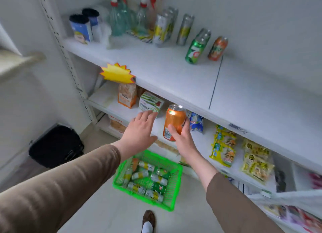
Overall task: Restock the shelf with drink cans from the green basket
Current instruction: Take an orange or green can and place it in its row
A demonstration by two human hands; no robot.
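The right hand grips one orange can; the left hand is spread flat, holding nothing. Below both, the green basket holds roughly ten cans. On the shelf above, two orange cans stand beside three green ones.

Both my arms reach forward in brown sleeves. My left hand is flat, palm down, fingers spread, holding nothing. My right hand has its grip closed, thumb in front.
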